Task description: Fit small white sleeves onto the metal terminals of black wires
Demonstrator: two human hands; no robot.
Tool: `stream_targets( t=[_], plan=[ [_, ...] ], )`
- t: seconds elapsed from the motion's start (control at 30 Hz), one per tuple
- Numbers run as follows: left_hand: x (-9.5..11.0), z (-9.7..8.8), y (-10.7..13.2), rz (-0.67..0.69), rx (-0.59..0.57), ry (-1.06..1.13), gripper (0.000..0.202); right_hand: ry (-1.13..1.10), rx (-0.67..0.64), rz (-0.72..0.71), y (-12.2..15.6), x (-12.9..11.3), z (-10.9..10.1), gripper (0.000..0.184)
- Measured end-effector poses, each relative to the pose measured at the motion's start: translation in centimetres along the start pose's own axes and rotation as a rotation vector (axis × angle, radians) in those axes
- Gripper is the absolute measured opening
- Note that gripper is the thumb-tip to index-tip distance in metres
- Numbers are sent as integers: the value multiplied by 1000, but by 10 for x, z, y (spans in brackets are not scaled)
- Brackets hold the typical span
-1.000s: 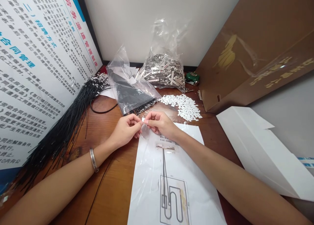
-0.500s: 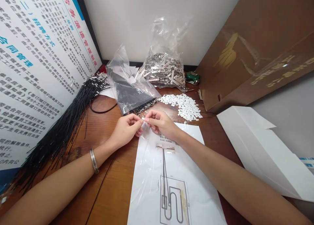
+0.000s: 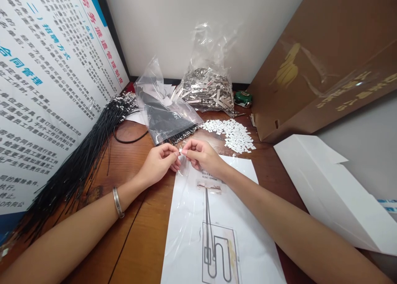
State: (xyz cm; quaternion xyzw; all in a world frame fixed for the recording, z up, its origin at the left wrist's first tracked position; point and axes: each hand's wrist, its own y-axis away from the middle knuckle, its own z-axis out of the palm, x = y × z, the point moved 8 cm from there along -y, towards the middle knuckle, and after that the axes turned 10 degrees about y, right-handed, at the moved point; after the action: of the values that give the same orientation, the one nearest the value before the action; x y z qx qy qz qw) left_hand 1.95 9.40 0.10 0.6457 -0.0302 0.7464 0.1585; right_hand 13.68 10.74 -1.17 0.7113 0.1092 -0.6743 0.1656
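Observation:
My left hand [image 3: 159, 162] and my right hand [image 3: 201, 155] meet fingertip to fingertip above the top of a printed sheet [image 3: 186, 218]. Between the right thumb and forefinger is a tiny white plastic piece [image 3: 181, 151], much like those in the white pile [image 3: 237, 135] behind. The left thumb and forefinger are pinched right beside it; what they hold is too small to make out. Just beyond my hands, a clear bag [image 3: 170, 114] holds black wires with metal tips, its mouth toward the pile.
A long bundle of black wires with white ends [image 3: 83, 151] lies along the left, against a printed board [image 3: 52, 69]. At the back stands a clear bag of flat metal strips [image 3: 207, 89] beside a green object [image 3: 243, 98]. A brown carton [image 3: 310, 60] and folded white card [image 3: 328, 184] flank the right.
The left fingertips have drawn very slightly left, so a bit more of the white piece shows between the hands. Everything else on the table has stayed put.

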Motion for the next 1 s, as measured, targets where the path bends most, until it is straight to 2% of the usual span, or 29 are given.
stream_targets(
  t=[0.27, 0.73, 1.0],
  plan=[
    [-1, -4, 0, 8, 72, -11, 20, 47, 29, -52, 1, -5, 0, 23],
    [0, -1, -1, 8, 11, 0, 25, 139, 43, -64, 3, -7, 2, 22],
    [0, -3, -1, 27, 28, 18, 30, 47, 61, -58, 1, -4, -3, 25]
  ],
)
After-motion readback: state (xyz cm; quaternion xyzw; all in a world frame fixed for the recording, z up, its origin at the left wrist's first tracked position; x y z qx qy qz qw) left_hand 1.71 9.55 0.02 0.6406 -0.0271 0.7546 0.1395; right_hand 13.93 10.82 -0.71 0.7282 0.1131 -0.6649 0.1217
